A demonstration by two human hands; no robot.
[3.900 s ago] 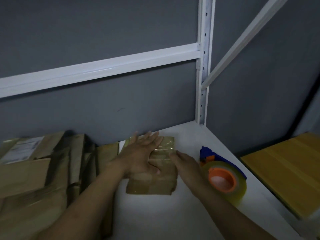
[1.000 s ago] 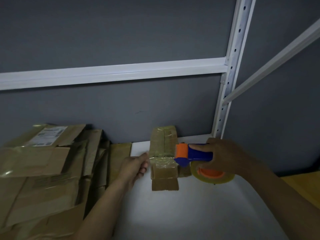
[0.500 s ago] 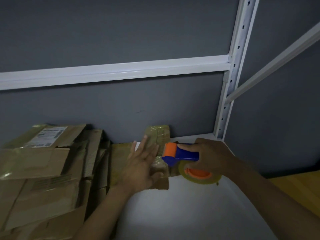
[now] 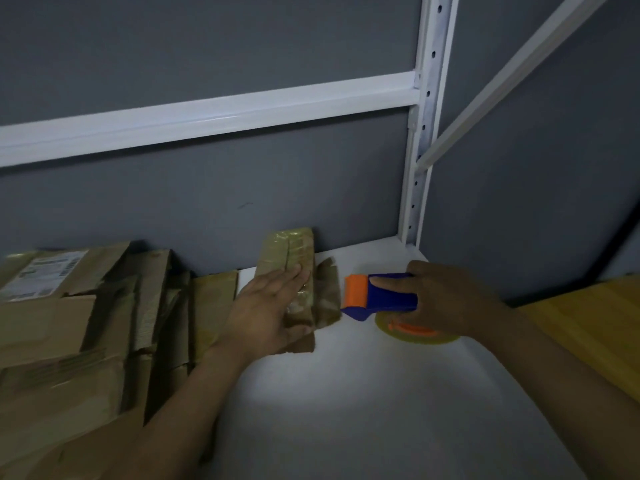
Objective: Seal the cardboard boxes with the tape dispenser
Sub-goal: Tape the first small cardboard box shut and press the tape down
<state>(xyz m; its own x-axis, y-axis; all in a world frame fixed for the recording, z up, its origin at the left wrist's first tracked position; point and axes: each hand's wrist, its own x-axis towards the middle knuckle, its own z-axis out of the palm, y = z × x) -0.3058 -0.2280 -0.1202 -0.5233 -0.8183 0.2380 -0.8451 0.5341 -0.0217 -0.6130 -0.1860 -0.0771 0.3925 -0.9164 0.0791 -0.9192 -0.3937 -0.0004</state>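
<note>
A small cardboard box wrapped in clear tape lies on the white shelf against the grey back wall. My left hand presses flat on its top with straight fingers, covering its near half. My right hand grips the blue and orange tape dispenser just to the right of the box. The dispenser's orange roller end points at the box and stands a little apart from it. The clear tape roll with an orange core hangs under my right hand.
A heap of flattened cardboard boxes, one with a white label, fills the shelf's left side. A white upright post and crossbars frame the back. A yellow wooden surface lies to the right, beyond the shelf edge.
My left hand went from the box's left side to flat on its top. The dispenser left the box face and moved right. The view tilted slightly.
</note>
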